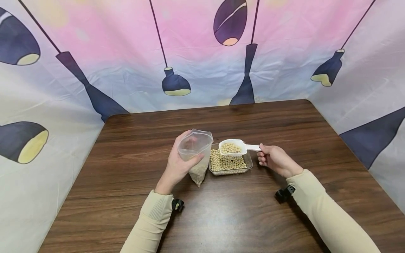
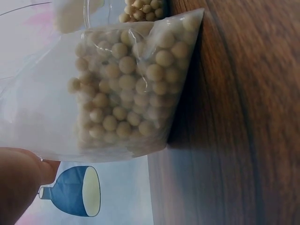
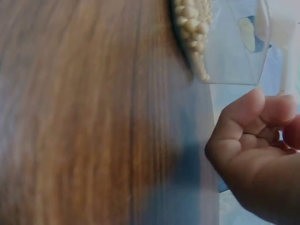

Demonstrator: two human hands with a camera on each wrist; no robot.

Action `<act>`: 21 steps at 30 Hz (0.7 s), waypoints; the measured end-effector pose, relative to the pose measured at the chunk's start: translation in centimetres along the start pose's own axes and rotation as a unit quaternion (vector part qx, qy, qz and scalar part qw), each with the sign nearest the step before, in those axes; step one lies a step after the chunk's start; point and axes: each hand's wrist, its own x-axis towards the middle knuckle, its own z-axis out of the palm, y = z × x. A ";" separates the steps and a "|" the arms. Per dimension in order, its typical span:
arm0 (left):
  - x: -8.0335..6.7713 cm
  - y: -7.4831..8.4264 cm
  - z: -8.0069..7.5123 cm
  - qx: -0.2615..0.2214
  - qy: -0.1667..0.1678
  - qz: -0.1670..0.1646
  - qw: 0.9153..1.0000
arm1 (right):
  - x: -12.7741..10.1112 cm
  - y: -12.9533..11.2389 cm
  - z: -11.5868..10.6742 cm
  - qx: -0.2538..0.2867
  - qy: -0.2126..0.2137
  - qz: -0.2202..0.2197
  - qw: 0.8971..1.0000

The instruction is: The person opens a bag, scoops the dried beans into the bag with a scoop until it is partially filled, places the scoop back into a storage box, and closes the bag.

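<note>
My left hand (image 1: 178, 165) grips a clear plastic bag (image 1: 196, 154) and holds its mouth open; its bottom, part-filled with pale soybeans (image 2: 124, 89), rests on the table. A clear plastic tray (image 1: 248, 162) of soybeans (image 1: 227, 163) sits just right of the bag. My right hand (image 1: 275, 160) pinches the handle of a white scoop (image 1: 235, 147) loaded with beans, held level above the tray, its tip close to the bag's mouth. In the right wrist view the curled fingers (image 3: 253, 136) and the tray corner (image 3: 229, 51) show.
The dark wooden table (image 1: 221, 218) runs to a rounded far edge. A cloth backdrop (image 1: 126, 52) printed with dark lamps encloses it at the back and both sides. Bare wood lies in front of the tray and at both sides.
</note>
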 end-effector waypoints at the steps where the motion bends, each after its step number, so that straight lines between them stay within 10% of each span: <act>1: 0.0 0.0 0.0 0.001 0.000 0.000 1.000 | 0.0 0.0 0.0 0.014 -0.001 -0.002 1.000; 21: 0.1 0.0 0.0 0.011 0.001 0.011 1.000 | -3.0 -5.7 4.1 0.133 0.025 -0.117 0.984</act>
